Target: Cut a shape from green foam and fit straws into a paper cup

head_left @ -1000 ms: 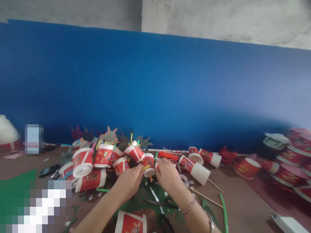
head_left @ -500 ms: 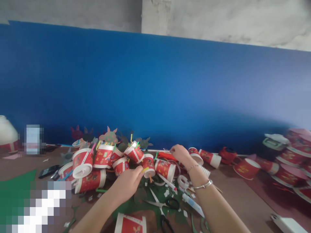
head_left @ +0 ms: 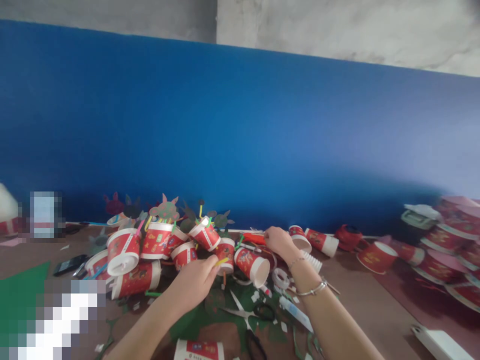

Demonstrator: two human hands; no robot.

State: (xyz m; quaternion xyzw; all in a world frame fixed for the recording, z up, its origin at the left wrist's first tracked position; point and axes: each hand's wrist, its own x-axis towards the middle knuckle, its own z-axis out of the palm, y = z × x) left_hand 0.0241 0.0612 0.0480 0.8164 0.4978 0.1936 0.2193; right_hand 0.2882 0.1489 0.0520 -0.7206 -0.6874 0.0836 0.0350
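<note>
My left hand (head_left: 198, 280) is closed, its thumb and finger pinching a short yellow straw (head_left: 222, 261) just in front of a red paper cup (head_left: 225, 250). Further right, my right hand (head_left: 279, 242) reaches in with curled fingers beside a bright red-orange item (head_left: 254, 238); its fingertips are partly hidden. Between the hands a tipped red cup (head_left: 249, 265) shows its white open end. Scissors (head_left: 240, 312) with black handles lie below the hands. A roll of clear tape (head_left: 280, 279) and a glue tube (head_left: 296, 314) are under my right wrist.
More red cups (head_left: 156, 240) with straws and paper animal heads (head_left: 165, 207) crowd the left. Stacked red containers (head_left: 450, 250) stand far right, near a white box (head_left: 442, 342). Paper scraps (head_left: 255, 296) litter the table, and a blue wall (head_left: 240, 130) rises behind.
The view has shifted slightly, so most things appear a little further left. The tipped cup between my hands has rolled, its open end now facing me more and covering much of the marker.
</note>
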